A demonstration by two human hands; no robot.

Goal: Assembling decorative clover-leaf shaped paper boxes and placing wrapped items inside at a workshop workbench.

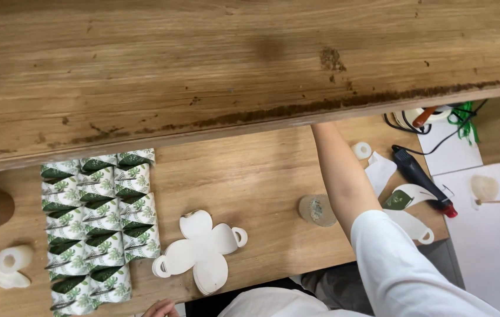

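Many folded green-leaf paper boxes [96,226] are already lying in neat rows at the counter's [262,176] left, while we are keeping a stack of flat white cutouts [200,251] unfolded beside them, lobes splaying outward. Our right arm [344,182] is reaching under the shelf [203,64], its hand hidden; our left hand [159,308] is barely showing, so we cannot tell either grip.
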